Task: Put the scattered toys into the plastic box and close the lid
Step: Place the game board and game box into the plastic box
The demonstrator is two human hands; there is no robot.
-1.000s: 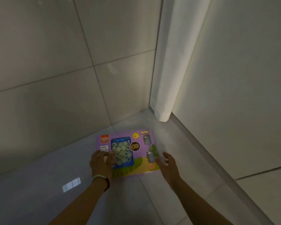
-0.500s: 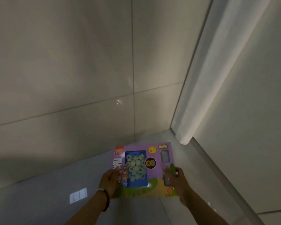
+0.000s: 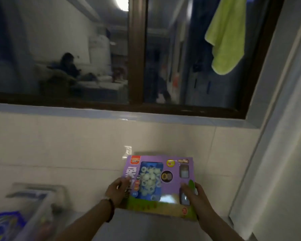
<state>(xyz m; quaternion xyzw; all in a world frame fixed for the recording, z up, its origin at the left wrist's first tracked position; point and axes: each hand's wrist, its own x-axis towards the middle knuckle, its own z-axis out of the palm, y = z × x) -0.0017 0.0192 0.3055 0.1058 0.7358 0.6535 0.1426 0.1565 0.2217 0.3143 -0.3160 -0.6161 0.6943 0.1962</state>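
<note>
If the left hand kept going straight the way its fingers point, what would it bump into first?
The left hand grips the flat purple cardboard toy package, so that comes first; beyond it, probably the pale tiled wall, though depth is unclear.

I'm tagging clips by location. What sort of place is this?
Probably a home's tiled balcony or laundry nook: a dark-framed window shows a lounge with a sofa, a green towel hangs beside it, and a plastic box sits below.
</note>
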